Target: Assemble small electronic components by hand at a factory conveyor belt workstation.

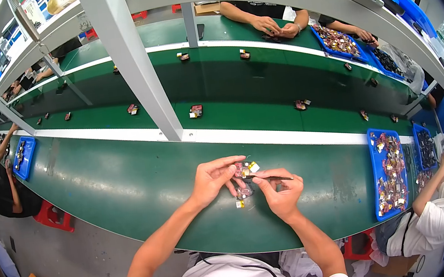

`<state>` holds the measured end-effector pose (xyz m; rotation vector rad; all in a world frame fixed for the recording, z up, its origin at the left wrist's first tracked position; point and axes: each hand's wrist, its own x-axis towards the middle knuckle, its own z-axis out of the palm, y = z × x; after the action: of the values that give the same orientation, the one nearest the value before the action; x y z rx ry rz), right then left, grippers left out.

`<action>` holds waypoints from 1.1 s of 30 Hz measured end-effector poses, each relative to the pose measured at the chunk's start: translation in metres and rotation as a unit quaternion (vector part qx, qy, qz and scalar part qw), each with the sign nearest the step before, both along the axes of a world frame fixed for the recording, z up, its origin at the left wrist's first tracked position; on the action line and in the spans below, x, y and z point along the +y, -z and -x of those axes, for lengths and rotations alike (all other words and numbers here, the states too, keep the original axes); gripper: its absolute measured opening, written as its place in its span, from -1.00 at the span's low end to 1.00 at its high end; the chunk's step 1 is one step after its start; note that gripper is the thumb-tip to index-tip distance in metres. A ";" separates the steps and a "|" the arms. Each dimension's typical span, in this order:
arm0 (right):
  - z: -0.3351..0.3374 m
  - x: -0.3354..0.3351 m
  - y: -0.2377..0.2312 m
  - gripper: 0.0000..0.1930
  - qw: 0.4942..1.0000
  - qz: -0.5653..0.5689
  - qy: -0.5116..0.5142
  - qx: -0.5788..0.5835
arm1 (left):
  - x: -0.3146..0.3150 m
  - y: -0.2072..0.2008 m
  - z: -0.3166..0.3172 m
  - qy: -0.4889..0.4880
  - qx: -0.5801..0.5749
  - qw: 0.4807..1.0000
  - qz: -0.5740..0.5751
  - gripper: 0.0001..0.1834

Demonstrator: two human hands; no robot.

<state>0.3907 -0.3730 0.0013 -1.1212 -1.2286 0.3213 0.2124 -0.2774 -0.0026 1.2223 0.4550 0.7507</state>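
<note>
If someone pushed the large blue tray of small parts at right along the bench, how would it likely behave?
The blue tray would probably slide flat rather than tip, being broad and low. It looks fairly stiff, holding a neat rectangular shape. The jumbled small parts inside might shift if jolted.

Factory workshop — green conveyor belt (pixel 247 114), blue parts trays (pixel 376 185) — workers (pixel 1 190) both sides.

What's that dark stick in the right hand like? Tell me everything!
The dark stick is a slim, nearly black tool; metal or plastic, I can't tell. It lies almost level above the green tabletop, in the grip of the right hand. One end pokes out to the right; the other points left, to the small pinkish part in the left hand. Whether it touches that part is too small to see.
</note>
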 end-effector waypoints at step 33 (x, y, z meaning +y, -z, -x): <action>0.001 0.001 -0.005 -0.88 0.998 0.017 -0.020 -0.065 | -0.003 -0.005 0.001 -0.039 0.013 0.999 -0.013 -0.63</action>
<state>0.3895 -0.3719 0.0065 -1.1629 -1.3667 0.3051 0.2113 -0.2806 0.0024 1.2455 0.5184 0.8108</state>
